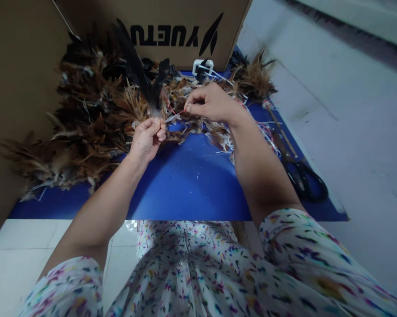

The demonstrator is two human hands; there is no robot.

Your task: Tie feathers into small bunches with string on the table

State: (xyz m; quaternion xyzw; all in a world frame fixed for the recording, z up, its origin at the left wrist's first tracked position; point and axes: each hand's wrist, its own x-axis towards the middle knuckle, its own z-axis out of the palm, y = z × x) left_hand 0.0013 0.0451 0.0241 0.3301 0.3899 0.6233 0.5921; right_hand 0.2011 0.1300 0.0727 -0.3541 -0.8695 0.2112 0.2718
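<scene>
My left hand (148, 137) pinches the base of a bunch of dark feathers (145, 83), which points up and away from me. To its right, my right hand (211, 103) is closed on a thin red string (180, 112). The string runs short and fairly taut from the fingertips toward the feather base. Whether it is wound around the base is too small to tell. Both hands are above the blue tabletop (188, 180), with loose brown feathers lying just behind and beneath them.
A large heap of brown and black feathers (86, 114) covers the table's left and back. Behind stands a cardboard box (185, 17); a white plastic piece (198, 66) lies before it. To the right are another feather bunch (256, 77), a thin stick (284, 134) and black-handled scissors (312, 182).
</scene>
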